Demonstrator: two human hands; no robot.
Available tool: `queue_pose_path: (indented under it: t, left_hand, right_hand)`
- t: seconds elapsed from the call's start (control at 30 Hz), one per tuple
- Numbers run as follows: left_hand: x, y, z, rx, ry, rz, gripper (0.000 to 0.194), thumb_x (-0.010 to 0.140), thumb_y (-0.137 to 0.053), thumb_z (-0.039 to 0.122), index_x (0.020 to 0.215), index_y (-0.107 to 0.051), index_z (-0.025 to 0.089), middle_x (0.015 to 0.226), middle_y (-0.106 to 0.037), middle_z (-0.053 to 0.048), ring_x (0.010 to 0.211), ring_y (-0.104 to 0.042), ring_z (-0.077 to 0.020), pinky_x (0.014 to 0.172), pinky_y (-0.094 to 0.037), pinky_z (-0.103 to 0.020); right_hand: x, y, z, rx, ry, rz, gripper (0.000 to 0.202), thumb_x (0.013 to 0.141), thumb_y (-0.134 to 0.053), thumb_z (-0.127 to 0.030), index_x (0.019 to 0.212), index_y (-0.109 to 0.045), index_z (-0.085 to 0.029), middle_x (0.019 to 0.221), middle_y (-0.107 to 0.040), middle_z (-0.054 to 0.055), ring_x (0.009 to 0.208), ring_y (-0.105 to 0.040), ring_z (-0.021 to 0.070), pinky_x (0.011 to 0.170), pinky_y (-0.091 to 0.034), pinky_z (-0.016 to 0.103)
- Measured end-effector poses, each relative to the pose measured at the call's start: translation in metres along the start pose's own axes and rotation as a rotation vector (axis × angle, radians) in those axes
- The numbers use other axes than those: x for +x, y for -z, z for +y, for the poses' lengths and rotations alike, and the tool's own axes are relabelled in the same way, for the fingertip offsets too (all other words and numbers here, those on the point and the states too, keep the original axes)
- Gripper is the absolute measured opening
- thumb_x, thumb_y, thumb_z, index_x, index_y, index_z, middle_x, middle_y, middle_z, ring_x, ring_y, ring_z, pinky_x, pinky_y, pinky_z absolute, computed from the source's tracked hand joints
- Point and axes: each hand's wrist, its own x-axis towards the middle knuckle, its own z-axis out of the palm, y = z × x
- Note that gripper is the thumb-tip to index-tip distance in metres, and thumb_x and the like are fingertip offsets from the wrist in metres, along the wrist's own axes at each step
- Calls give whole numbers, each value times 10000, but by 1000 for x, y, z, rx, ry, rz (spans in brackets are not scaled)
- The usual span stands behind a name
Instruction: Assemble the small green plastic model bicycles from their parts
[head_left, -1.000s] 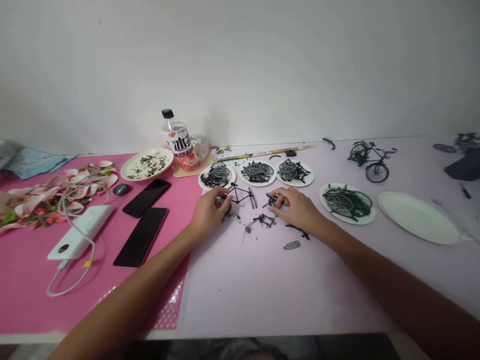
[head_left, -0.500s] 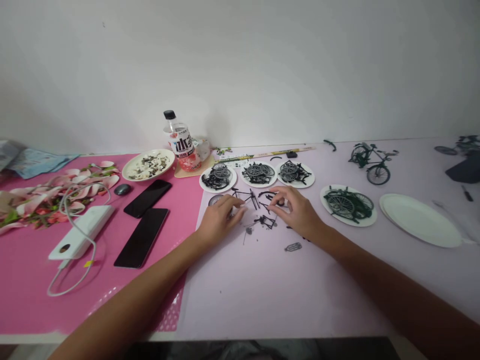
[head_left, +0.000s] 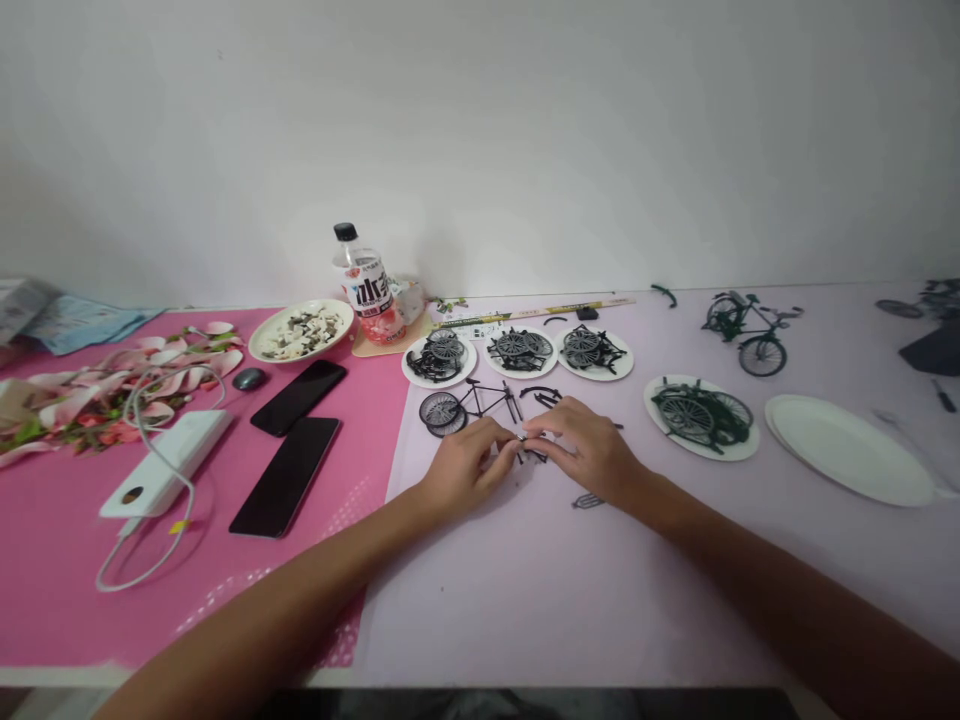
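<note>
My left hand and my right hand meet over the light table, fingertips pinched around a small dark part, too small to name. Just below their fingertips lie thin black plastic pieces, partly covered by the fingers. Beyond my left hand is a black toy bicycle frame with spoked wheels at its left end. A curved black piece rests beyond my right hand. Near my right wrist lies a flat grey slotted piece, partly hidden.
Three white plates of black bicycle parts stand in a row behind. To the right are a plate of green parts, an assembled toy bicycle and stacked white plates. Two phones, a bottle and a bowl are left.
My hands have come together; they were apart with the frame between them. The fingertips now meet at the small part, and the wheels beside the bicycle frame have come into view.
</note>
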Motion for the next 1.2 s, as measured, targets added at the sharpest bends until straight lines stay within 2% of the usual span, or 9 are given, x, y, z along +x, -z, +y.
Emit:
queue_pose_path:
  t: [0.13, 0.3, 0.47, 0.63, 0.77, 0.87, 0.93, 1.03, 1.2]
  left_hand:
    - [-1, -1, -2, 21, 26, 57, 301, 1075, -474, 374, 975, -683, 180, 823, -677, -54, 685, -581, -150, 656, -449, -283]
    - [1, 0, -3, 27, 78, 116, 306, 1071, -482, 395, 972, -687, 192, 789, -656, -40, 673, -565, -155, 642, -441, -291]
    - [1, 1, -2, 39, 67, 97, 281, 1064, -495, 365, 990, -697, 186, 810, -665, -45, 685, -582, -155, 653, -457, -286]
    - [2, -1, -5, 54, -6, 61, 213, 1013, -540, 250, 1095, -725, 184, 1015, -727, -92, 808, -674, -172, 728, -536, -291]
    - [2, -3, -7, 45, -77, 68, 198, 1023, -574, 273, 1081, -736, 174, 994, -734, -100, 855, -701, -177, 762, -561, -286]
    - [3, -4, -8, 42, -117, 72, 202, 1039, -567, 269, 1081, -736, 166, 980, -740, -103, 857, -707, -173, 759, -559, -279]
    - [3, -4, -8, 38, -97, 96, 198, 1041, -575, 276, 1075, -736, 165, 966, -738, -98, 822, -697, -163, 739, -554, -272]
    - [4, -4, -8, 14, -44, 130, 187, 1036, -588, 272, 1068, -739, 166, 969, -741, -96, 795, -684, -156, 705, -542, -258]
    - [3, -5, -9, 6, 23, 153, 176, 1022, -611, 270, 1088, -739, 170, 941, -760, -78, 679, -630, -130, 621, -508, -236]
  right_hand:
    - [2, 2, 6, -55, -82, 47, 145, 977, -718, -367, 1075, -730, -260, 971, -773, 76, 940, -672, 264, 867, -560, 439]
    - [4, 3, 15, -48, -159, 42, 163, 1027, -634, -388, 975, -719, -259, 923, -761, 67, 922, -661, 268, 898, -536, 470]
    - [3, 0, 15, -8, -141, 20, 169, 1056, -577, -321, 946, -677, -241, 909, -740, 69, 918, -637, 254, 887, -523, 444]
    - [4, -3, 9, 6, -93, 20, 149, 1059, -568, -290, 958, -667, -241, 899, -724, 66, 892, -622, 243, 836, -521, 411]
    - [5, -5, 1, 31, -15, 4, 121, 1049, -592, -271, 980, -684, -233, 903, -732, 62, 881, -617, 231, 826, -523, 391]
    - [5, -2, -2, 4, -31, -8, 121, 1046, -597, -282, 997, -694, -228, 912, -730, 66, 882, -617, 228, 815, -524, 382]
    - [6, 3, -1, -28, -63, -50, 131, 1040, -599, -287, 995, -697, -212, 835, -694, 56, 827, -602, 216, 737, -506, 349]
    - [7, 12, 1, -32, -56, -205, 126, 1006, -620, -245, 938, -710, -188, 710, -609, 18, 740, -566, 187, 651, -457, 304]
    - [8, 23, 1, -20, -47, -387, 124, 946, -664, -213, 872, -760, -187, 767, -631, 36, 793, -579, 188, 642, -444, 282]
